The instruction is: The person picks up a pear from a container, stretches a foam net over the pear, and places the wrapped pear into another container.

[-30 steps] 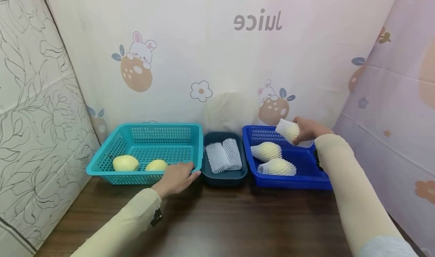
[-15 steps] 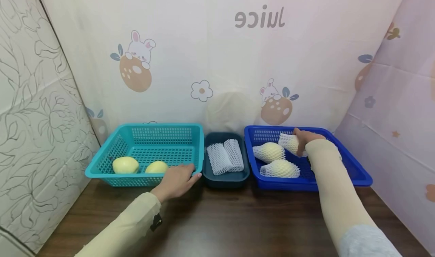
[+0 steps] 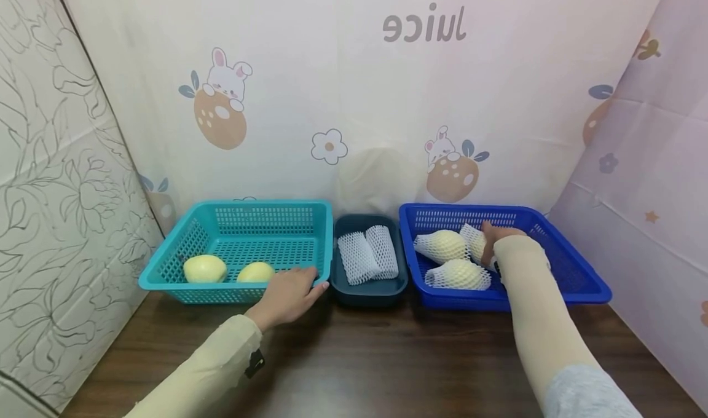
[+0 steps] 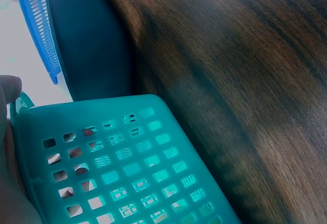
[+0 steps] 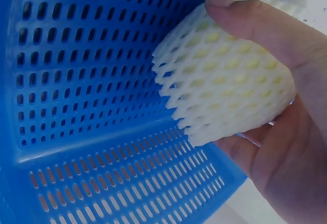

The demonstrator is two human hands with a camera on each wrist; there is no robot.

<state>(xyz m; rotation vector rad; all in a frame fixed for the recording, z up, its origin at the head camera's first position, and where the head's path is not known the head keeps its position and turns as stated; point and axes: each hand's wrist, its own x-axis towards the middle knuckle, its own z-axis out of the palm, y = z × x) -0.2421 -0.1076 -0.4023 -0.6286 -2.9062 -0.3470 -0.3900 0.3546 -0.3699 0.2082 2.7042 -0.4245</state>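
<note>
In the blue basket (image 3: pixel 575 286), my right hand (image 3: pixel 500 236) grips a pale yellow fruit in a white foam net (image 5: pixel 230 75). The right wrist view shows the thumb over the net and fingers under it, the net's loose end pointing into the basket. Two more netted fruits (image 3: pixel 458 275) lie just left of it. My left hand (image 3: pixel 287 295) holds the front rim of the teal basket (image 3: pixel 221 292) near its right corner, fingers over the edge. Two bare pale yellow fruits (image 3: pixel 204 268) sit in that basket, left of the hand.
Between the baskets stands a small dark tub (image 3: pixel 367 298) with two white foam nets (image 3: pixel 367 255) lying in it. All three containers are lined up on the dark wooden table (image 3: pixel 376 362), against a printed curtain (image 3: pixel 354 67) behind.
My right hand has lowered the netted fruit into the blue basket and shifted it left, up to the other two. My left hand stays on the teal rim.
</note>
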